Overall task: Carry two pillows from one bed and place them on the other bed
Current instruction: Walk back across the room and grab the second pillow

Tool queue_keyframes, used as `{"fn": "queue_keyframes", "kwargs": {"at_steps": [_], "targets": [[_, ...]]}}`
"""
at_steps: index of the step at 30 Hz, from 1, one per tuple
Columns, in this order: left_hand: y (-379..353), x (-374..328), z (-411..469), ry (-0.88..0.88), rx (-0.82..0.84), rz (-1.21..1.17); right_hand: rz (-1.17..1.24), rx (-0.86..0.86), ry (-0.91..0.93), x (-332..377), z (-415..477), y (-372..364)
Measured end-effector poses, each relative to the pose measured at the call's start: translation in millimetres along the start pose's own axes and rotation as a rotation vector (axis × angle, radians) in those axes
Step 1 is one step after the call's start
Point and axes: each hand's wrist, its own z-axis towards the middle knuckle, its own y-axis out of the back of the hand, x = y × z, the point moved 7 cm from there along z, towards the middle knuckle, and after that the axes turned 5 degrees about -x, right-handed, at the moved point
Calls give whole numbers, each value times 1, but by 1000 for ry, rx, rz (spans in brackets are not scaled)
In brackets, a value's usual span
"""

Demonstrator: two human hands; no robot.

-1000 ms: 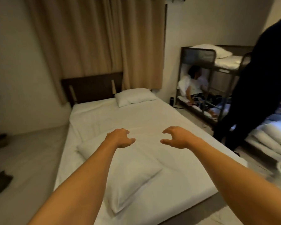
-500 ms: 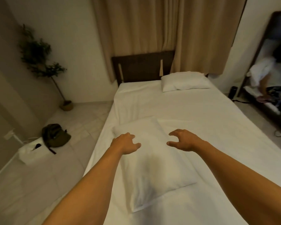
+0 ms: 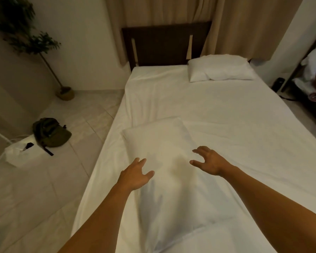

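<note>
A white pillow (image 3: pixel 164 143) lies flat near the foot of the white bed (image 3: pixel 235 121), slightly left of its middle. My left hand (image 3: pixel 135 175) hovers over the pillow's near left part, fingers spread, holding nothing. My right hand (image 3: pixel 209 161) hangs over the pillow's right side, fingers apart and curled, also holding nothing. A second white pillow (image 3: pixel 219 68) rests at the head of the bed on the right, against the dark headboard (image 3: pixel 162 44).
Tiled floor runs along the bed's left side with a dark green backpack (image 3: pixel 50 133) and a white box (image 3: pixel 19 154). A potted plant (image 3: pixel 65 93) stands in the far left corner. At the right edge are a bunk bed (image 3: pixel 310 83) with a person's arm and a black bottle (image 3: pixel 278 84).
My view has swung left and closer over the bed. Both hands have opened wider and dropped lower toward the near pillow. The dark-clothed person and bunk bed have slid out to the right.
</note>
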Motion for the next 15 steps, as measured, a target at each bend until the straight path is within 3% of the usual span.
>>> {"fn": "queue_keyframes", "kwargs": {"at_steps": [7,15], "targets": [[-51,36,71,61,-107,-143,112,29,-30,-53,80,-49],[-108,52,153,65,-170,-144,217,-27,-1,-104,152,-97]]}}
